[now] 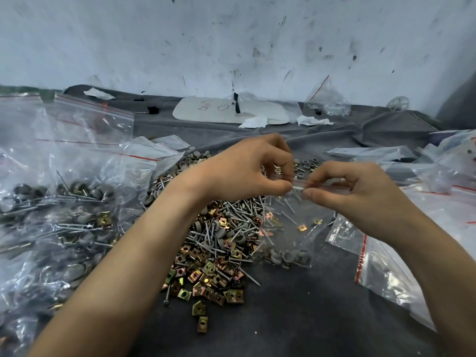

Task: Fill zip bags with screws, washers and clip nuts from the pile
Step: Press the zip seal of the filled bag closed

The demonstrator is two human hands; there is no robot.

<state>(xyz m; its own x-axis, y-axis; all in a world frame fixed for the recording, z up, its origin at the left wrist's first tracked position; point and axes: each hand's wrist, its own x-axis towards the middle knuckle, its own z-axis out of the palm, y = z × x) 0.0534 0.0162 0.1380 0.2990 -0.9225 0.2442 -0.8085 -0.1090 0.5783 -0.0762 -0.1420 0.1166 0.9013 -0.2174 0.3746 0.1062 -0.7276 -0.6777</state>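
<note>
- zip bag (291,228): clear, red line along the zip, held up at centre right just over the worktop (296,318), overlapping the right edge of the pile (213,243)
- inside the bag: thin screws scattered, a few gold clip nuts, grey washers (288,256) bunched at the bottom
- left hand (242,171): grip narrow, thumb and fingertips pinching the bag's top strip at its left end
- right hand (360,191): same narrow grip, pinching the strip just beside the left hand
- pile: mixed silver screws, grey washers, gold clip nuts on dark cloth
- filled bags (64,202) heaped far left
- empty bags (386,266) lying right
</note>
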